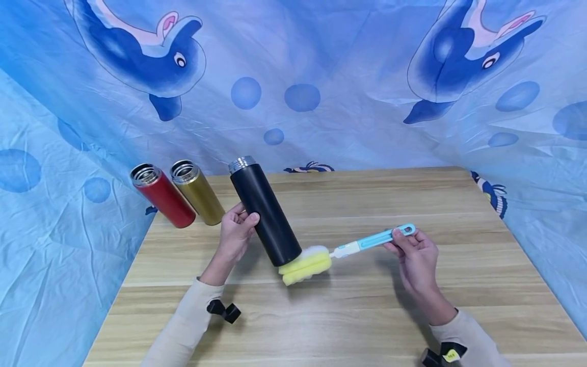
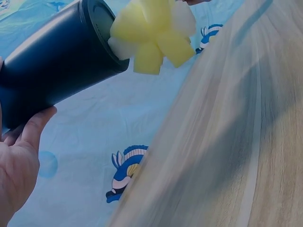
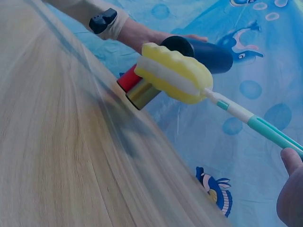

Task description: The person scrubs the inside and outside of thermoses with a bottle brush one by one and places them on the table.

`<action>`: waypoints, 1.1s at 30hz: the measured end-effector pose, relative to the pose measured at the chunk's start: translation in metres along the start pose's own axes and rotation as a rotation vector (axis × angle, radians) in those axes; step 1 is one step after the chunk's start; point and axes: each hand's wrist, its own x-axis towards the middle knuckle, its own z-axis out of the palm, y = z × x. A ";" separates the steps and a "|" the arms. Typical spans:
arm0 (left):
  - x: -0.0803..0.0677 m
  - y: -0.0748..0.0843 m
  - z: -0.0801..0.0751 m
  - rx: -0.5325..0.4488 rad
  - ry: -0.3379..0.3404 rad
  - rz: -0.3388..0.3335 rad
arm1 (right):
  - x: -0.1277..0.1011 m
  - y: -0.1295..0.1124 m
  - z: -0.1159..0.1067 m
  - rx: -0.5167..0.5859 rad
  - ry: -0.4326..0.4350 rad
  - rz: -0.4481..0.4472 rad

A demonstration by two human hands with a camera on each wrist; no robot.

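My left hand [image 1: 236,232] grips a black thermos bottle [image 1: 266,211] around its middle. The bottle is uncapped and tilted, its steel mouth up and to the left, its base down to the right. My right hand [image 1: 418,257] pinches the end of a bottle brush's blue handle [image 1: 376,239]. The brush's yellow and white sponge head [image 1: 307,265] is right at the base of the black bottle, and in the left wrist view the sponge [image 2: 149,33] overlaps the edge of that base. Both are held above the table.
A red bottle [image 1: 163,196] and a gold bottle [image 1: 198,192], both with open steel mouths, stand side by side at the table's back left. The wooden table [image 1: 367,316] ends at a blue dolphin-print sheet [image 1: 348,137] behind and at the sides.
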 end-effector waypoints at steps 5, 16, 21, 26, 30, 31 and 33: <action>0.002 0.000 -0.004 0.011 -0.003 0.001 | -0.002 -0.001 -0.001 0.024 -0.007 0.042; 0.004 0.010 -0.006 0.197 0.002 0.086 | -0.002 -0.009 -0.006 0.056 0.041 0.066; 0.007 0.019 -0.008 0.301 -0.007 0.122 | 0.001 -0.014 -0.008 0.081 0.046 0.039; 0.013 0.026 -0.012 0.404 0.009 0.150 | 0.005 -0.024 -0.011 0.102 0.066 0.006; 0.019 0.031 -0.017 0.468 0.011 0.167 | 0.008 -0.032 -0.014 0.101 0.076 -0.005; 0.020 0.032 -0.018 0.482 0.015 0.169 | 0.009 -0.034 -0.014 0.097 0.078 -0.009; 0.021 0.033 -0.020 0.498 0.022 0.169 | 0.011 -0.037 -0.015 0.105 0.081 -0.017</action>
